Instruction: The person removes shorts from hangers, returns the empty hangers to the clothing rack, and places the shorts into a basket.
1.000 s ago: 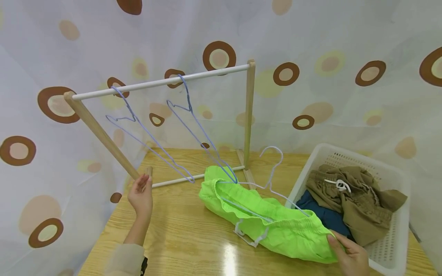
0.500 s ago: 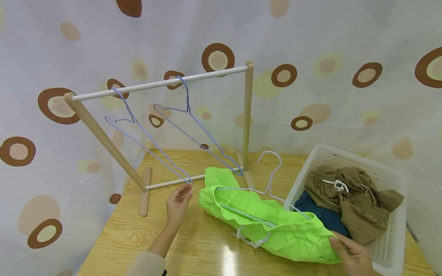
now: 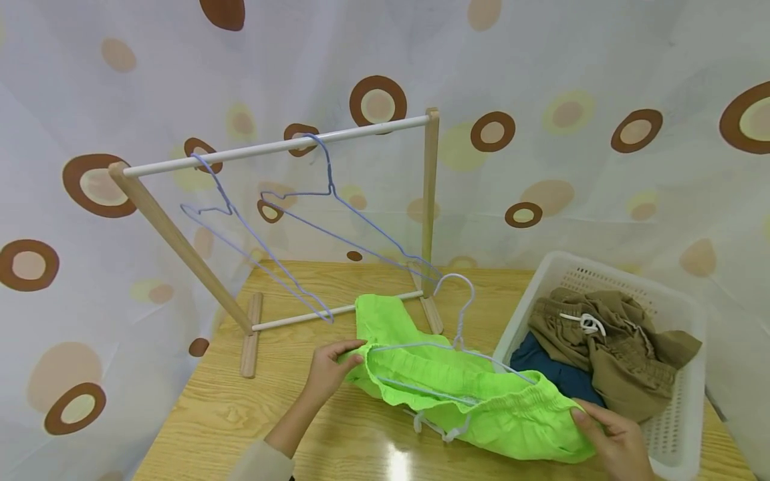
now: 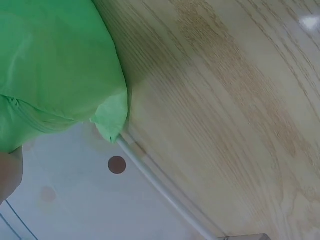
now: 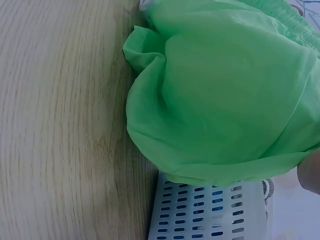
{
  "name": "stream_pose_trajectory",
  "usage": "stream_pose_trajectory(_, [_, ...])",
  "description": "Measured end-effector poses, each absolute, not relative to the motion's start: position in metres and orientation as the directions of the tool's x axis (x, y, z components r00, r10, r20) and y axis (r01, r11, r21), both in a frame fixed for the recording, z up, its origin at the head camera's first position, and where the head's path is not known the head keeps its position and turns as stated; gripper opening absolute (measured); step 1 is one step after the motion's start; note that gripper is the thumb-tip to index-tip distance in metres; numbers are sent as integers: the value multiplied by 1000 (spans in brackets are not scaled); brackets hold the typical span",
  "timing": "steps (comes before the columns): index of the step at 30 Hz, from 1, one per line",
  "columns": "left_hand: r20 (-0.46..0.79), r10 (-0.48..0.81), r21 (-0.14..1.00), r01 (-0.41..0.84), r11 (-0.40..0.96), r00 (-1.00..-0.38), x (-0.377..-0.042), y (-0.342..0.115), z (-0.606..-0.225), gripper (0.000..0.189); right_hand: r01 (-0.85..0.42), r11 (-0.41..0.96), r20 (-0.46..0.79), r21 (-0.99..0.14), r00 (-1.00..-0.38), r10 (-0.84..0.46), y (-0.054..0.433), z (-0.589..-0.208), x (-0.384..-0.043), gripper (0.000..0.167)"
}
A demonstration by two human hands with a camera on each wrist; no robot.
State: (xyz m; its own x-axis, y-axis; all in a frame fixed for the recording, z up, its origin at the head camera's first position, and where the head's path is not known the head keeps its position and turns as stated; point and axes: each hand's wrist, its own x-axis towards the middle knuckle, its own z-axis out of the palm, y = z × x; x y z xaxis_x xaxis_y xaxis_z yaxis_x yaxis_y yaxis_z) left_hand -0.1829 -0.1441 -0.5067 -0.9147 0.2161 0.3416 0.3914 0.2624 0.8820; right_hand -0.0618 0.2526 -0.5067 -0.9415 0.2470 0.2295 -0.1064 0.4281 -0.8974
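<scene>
Bright green shorts (image 3: 517,421) with a white drawstring lie across the front of the table, their elastic waist spread wide. Inside the waist sits a pale lilac wire hanger (image 3: 460,344), its hook standing up above the fabric. My left hand (image 3: 329,369) pinches the left end of the waistband between thumb and fingers. At the opposite end, my right hand (image 3: 616,437) grips the waistband the same way. In the left wrist view the green shorts (image 4: 55,65) hide most of that hand; in the right wrist view only a fingertip shows beside the shorts (image 5: 225,95).
A wooden rack with a white rail (image 3: 277,145) stands behind, carrying a left hanger (image 3: 259,237) and a right hanger (image 3: 361,217). To the right, a white basket (image 3: 511,334) holds brown shorts (image 3: 625,354) and dark blue cloth (image 3: 556,374). A patterned curtain (image 3: 601,167) backs the table.
My left hand has moved right from the rack's left post to the waistband and taken hold of it. The right hanger on the rail has swung round. The lilac hanger's hook has shifted left.
</scene>
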Motion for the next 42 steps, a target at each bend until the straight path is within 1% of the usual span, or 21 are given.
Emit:
stream_pose_trajectory(1, [337, 246, 863, 403, 306, -909, -182, -145, -506, 35, -102, 429, 221, -897, -946, 236, 254, -507, -62, 24])
stream_pose_trajectory(4, [318, 351, 802, 448, 396, -881, -178, -145, -505, 37, -88, 418, 191, -904, -959, 210, 256, -507, -64, 21])
stream_pose_trajectory(6, [315, 408, 766, 483, 425, -857, -176, -144, -504, 36, -91, 396, 180, -914, -964, 194, 256, -508, -65, 23])
stream_pose_trajectory(8, [315, 434, 749, 502, 432, -844, -174, -142, -504, 31, -106, 373, 183, -922, -967, 179, 255, -510, -66, 28])
stream_pose_trajectory(10, [335, 431, 742, 517, 426, -838, -173, -140, -504, 26, -120, 352, 189, -928, -967, 171, 254, -510, -67, 33])
stream_pose_trajectory(13, [388, 393, 733, 538, 417, -833, -172, -138, -505, 17, -133, 364, 206, -922, -964, 170, 251, -509, -67, 38])
stream_pose_trajectory(17, [496, 341, 674, 601, 430, -799, -172, -136, -508, 8, -135, 396, 225, -908, -956, 190, 247, -506, -69, 33])
stream_pose_trajectory(22, [599, 322, 548, 668, 503, -733, -173, -134, -509, 8, -160, 385, 254, -909, -945, 207, 244, -504, -72, 26])
stream_pose_trajectory(27, [640, 324, 460, 685, 565, -697, -173, -133, -510, 10, -162, 323, 242, -932, -944, 225, 243, -503, -73, 30])
stream_pose_trajectory(29, [647, 327, 451, 691, 564, -689, -173, -134, -510, 9, -176, 297, 252, -938, -938, 239, 243, -502, -74, 32])
stream_pose_trajectory(31, [656, 326, 453, 700, 552, -681, -172, -135, -510, 8, -197, 243, 260, -950, -930, 259, 244, -500, -75, 32])
stream_pose_trajectory(36, [680, 293, 484, 712, 510, -672, -170, -139, -510, 6, -248, 147, 283, -957, -905, 318, 247, -493, -76, 37])
stream_pose_trajectory(39, [714, 274, 466, 729, 501, -644, -170, -141, -510, 9, -254, 150, 293, -955, -886, 361, 248, -490, -75, 36])
stream_pose_trajectory(42, [744, 268, 443, 752, 488, -612, -170, -143, -511, 12, -217, 197, 282, -956, -866, 413, 250, -487, -75, 37])
